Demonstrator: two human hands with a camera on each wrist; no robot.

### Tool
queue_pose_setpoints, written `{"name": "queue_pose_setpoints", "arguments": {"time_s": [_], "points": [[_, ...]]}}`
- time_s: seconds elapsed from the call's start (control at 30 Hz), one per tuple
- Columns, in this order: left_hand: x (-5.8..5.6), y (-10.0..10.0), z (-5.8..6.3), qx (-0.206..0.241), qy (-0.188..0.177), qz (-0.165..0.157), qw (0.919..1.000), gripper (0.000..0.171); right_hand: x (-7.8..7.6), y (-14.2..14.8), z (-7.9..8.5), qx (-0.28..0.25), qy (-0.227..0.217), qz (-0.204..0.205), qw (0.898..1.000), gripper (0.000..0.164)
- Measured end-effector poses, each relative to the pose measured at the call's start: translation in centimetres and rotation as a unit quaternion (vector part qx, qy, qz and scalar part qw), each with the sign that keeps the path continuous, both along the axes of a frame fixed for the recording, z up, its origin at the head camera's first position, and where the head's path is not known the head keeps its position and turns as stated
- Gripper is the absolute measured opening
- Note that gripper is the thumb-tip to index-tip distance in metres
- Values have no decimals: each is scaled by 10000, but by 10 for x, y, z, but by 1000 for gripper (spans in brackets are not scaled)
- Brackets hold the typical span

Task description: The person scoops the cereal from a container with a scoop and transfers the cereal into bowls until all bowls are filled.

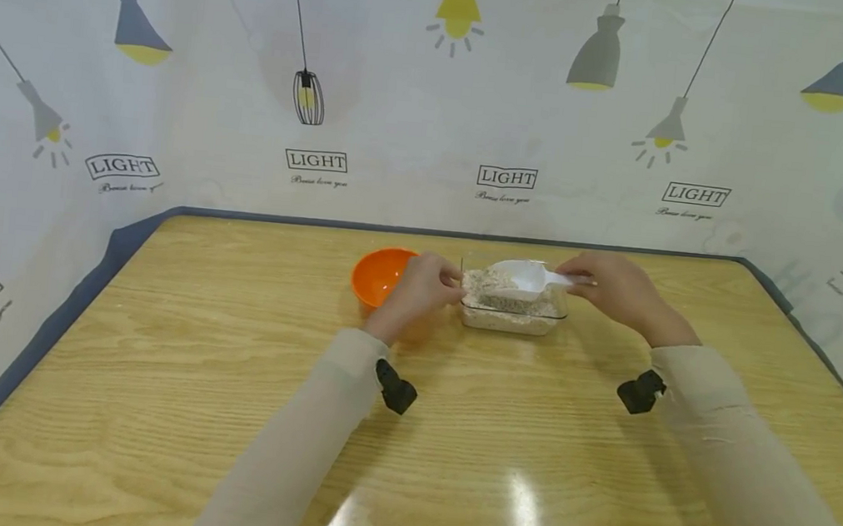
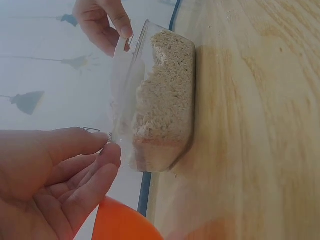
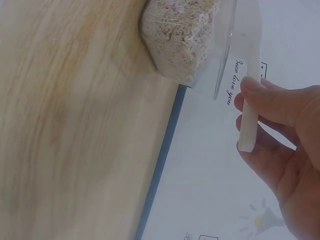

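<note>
A clear rectangular container (image 1: 510, 324) stands on the table, filled with pale beige, rice-like grains (image 2: 167, 87). My left hand (image 1: 419, 288) pinches its rim at the left end, thumb and forefinger meeting there in the left wrist view. From the right, my right hand (image 1: 618, 293) grips the handle (image 3: 249, 127) of a white scoop (image 1: 533, 278). The scoop's bowl lies over the container, tilted to the left, with grains at its mouth. Just beyond my left hand sits an orange bowl (image 1: 375, 276), partly hidden by that hand.
The wooden table (image 1: 231, 380) ends at a dark blue edge strip (image 1: 305, 221) at the back. Behind it hangs a white backdrop (image 1: 420, 112) printed with lamps. A black wrist camera (image 1: 396, 386) sits on the left sleeve, another (image 1: 639, 392) on the right.
</note>
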State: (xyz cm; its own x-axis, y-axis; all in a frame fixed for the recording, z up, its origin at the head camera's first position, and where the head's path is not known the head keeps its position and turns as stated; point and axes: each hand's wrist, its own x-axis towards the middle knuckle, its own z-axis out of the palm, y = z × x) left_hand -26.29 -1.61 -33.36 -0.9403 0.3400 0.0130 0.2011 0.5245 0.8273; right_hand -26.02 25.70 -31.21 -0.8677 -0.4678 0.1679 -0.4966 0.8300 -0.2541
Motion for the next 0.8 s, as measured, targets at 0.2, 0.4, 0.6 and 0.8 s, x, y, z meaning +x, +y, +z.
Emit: {"name": "queue_pose_setpoints", "arguments": {"time_s": [0.2,0.4,0.6,0.8], "points": [[-1,-7,3,28,-153,135,9998,35,0,-1,4,-25,-78,-89,9999,25],[-2,-16,9,-5,-41,156,9999,33,0,-5,11,-111,-56,-123,9998,26],[0,-28,17,-196,184,382,9989,30,-1,-9,17,-223,-80,-50,9997,27],[1,-43,23,-301,123,500,9982,32,-4,-16,19,-427,-94,-2,9990,27]]}}
